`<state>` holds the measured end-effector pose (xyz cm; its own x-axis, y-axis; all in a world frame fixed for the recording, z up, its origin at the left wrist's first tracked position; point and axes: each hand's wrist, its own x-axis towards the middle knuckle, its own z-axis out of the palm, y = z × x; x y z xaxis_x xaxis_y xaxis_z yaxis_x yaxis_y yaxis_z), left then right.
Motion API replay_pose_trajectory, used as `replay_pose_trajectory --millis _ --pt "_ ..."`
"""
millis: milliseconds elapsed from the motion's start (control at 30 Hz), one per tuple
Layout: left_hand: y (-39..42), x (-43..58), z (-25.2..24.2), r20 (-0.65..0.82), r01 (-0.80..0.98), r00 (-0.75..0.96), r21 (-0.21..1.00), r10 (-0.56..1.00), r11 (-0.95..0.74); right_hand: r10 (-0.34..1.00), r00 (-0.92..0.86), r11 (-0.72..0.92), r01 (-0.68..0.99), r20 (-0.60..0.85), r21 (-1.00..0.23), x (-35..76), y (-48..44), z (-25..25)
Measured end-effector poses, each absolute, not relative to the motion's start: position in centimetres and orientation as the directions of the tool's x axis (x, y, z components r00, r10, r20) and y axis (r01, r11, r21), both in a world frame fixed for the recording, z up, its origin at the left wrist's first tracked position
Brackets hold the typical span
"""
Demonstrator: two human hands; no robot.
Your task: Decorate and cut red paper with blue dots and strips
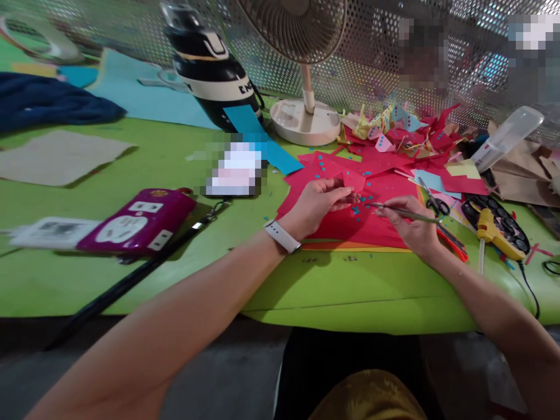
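Observation:
My left hand (pixel 319 203), with a white watch on the wrist, pinches a small folded piece of red paper (pixel 353 181) above a stack of red paper sheets (pixel 376 219). My right hand (pixel 409 224) grips a thin brush-like stick (pixel 402 213) whose tip points left at the small blue dots (pixel 356 208) scattered on the red sheets. Both hands hover close together over the red stack on the green table (pixel 175 169).
A pile of folded paper shapes (pixel 402 131) lies behind the red sheets. Scissors (pixel 433 201), a yellow glue gun (pixel 496 230) and a clear bottle (pixel 507 137) lie to the right. A fan (pixel 304 70), a helmet (pixel 210 64) and a purple power strip (pixel 135 221) stand to the left.

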<state>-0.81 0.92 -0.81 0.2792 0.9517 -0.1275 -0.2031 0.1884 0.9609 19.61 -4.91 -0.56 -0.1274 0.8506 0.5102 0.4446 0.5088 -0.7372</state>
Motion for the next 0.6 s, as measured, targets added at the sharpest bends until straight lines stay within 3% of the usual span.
replay_pose_trajectory --millis 100,200,600 --pt "0.6 -0.7 -0.7 -0.090 -0.185 0.261 0.972 0.961 0.142 0.923 0.078 0.359 0.185 0.378 -0.915 19.6 -4.7 0.1" --pt "0.1 -0.3 -0.8 -0.069 -0.161 0.247 0.981 0.967 0.111 0.940 0.150 0.305 0.042 0.308 -0.951 19.9 -4.4 0.4" --pt "-1.8 0.8 -0.9 -0.070 -0.108 0.370 0.987 0.926 0.118 0.946 0.139 0.299 -0.016 0.294 -0.954 19.5 -5.2 1.0"
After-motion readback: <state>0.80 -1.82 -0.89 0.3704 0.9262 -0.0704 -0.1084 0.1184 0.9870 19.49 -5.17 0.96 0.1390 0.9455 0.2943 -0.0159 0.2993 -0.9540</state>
